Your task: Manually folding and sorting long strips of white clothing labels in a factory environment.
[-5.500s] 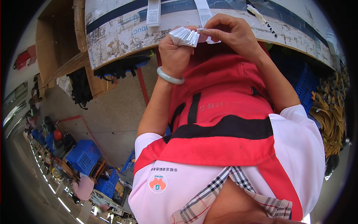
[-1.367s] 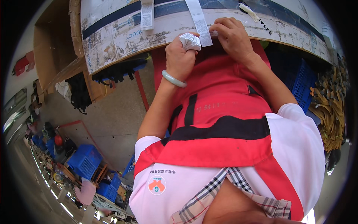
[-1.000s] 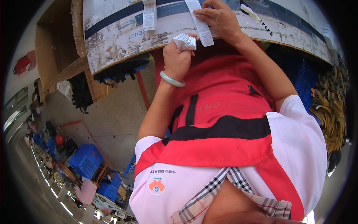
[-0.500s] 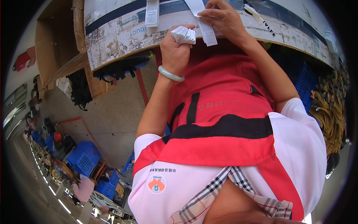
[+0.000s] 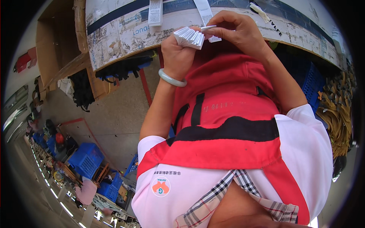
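We observe the left hand [image 5: 178, 51] gripping a fanned stack of white paper tags [image 5: 189, 37]. The right hand [image 5: 236, 32] pinches one tag at the stack's edge. Both are just before the worn counter [image 5: 114, 34], where white strips [image 5: 155, 12] lie.

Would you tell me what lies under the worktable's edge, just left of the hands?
Under the worktable, dark bundled material sits on a shelf above a red leg. The left hand and apron cover what lies further right.

Bright, even daylight; sharp centre, strong fisheye bending at rim
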Demonstrator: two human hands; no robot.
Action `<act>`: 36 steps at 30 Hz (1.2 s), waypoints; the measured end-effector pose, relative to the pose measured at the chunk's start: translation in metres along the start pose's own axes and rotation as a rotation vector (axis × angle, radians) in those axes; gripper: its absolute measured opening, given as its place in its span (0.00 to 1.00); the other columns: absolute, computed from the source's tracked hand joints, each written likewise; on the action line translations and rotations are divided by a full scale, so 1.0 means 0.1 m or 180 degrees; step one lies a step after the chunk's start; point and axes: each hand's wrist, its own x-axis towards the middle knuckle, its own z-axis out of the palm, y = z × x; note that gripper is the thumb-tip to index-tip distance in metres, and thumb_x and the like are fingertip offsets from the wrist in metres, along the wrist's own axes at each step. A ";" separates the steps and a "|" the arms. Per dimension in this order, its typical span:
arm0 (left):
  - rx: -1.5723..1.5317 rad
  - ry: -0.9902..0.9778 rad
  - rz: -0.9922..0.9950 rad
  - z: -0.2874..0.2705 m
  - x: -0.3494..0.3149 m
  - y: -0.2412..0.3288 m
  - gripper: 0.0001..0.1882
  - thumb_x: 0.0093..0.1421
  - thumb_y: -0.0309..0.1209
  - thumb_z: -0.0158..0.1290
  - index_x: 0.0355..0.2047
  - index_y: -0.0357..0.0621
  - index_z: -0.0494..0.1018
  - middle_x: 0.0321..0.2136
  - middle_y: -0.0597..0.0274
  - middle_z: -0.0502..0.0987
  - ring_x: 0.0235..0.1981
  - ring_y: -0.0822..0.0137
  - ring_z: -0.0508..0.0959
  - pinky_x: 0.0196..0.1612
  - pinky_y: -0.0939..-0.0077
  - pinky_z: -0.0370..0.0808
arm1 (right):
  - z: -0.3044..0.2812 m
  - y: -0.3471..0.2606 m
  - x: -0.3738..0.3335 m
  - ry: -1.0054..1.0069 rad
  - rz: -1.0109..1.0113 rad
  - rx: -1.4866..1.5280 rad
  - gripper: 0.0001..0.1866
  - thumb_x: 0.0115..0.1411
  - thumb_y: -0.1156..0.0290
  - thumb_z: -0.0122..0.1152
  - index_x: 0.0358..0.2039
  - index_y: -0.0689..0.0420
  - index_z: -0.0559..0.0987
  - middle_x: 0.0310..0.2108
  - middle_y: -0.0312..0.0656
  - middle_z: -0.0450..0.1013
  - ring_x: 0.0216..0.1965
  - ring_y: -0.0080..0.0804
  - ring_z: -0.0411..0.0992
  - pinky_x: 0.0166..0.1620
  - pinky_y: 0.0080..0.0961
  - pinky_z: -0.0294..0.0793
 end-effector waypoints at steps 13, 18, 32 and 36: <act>-0.0515 0.0126 -0.0339 -0.01 -0.10 -0.10 0.12 0.55 0.15 0.52 0.38 0.36 0.78 0.28 0.68 0.79 0.29 0.79 0.76 0.31 0.84 0.74 | 0.05 -0.03 -0.06 -0.0080 0.0056 0.0156 0.09 0.61 0.71 0.62 0.40 0.62 0.79 0.32 0.34 0.75 0.35 0.16 0.71 0.40 0.15 0.73; -0.0634 0.0076 -0.0469 0.01 -0.11 -0.07 0.13 0.53 0.15 0.52 0.39 0.36 0.78 0.31 0.67 0.80 0.32 0.78 0.77 0.35 0.82 0.75 | 0.04 0.00 -0.08 -0.0092 -0.0088 -0.0296 0.10 0.61 0.71 0.62 0.40 0.63 0.79 0.33 0.34 0.75 0.35 0.16 0.72 0.41 0.15 0.74; -0.0528 0.0029 -0.0143 0.00 -0.13 -0.20 0.12 0.58 0.17 0.53 0.42 0.33 0.76 0.25 0.64 0.78 0.23 0.77 0.74 0.24 0.86 0.69 | 0.07 0.00 -0.12 -0.0079 0.0342 0.0005 0.10 0.61 0.70 0.62 0.36 0.64 0.79 0.27 0.35 0.75 0.31 0.17 0.70 0.36 0.16 0.72; -0.0483 -0.0097 -0.0573 -0.01 -0.14 -0.16 0.11 0.58 0.19 0.54 0.43 0.34 0.76 0.27 0.64 0.78 0.23 0.78 0.73 0.23 0.85 0.68 | 0.07 0.00 -0.11 -0.0081 -0.0030 -0.0290 0.09 0.61 0.69 0.62 0.34 0.63 0.79 0.26 0.34 0.74 0.30 0.15 0.69 0.35 0.14 0.69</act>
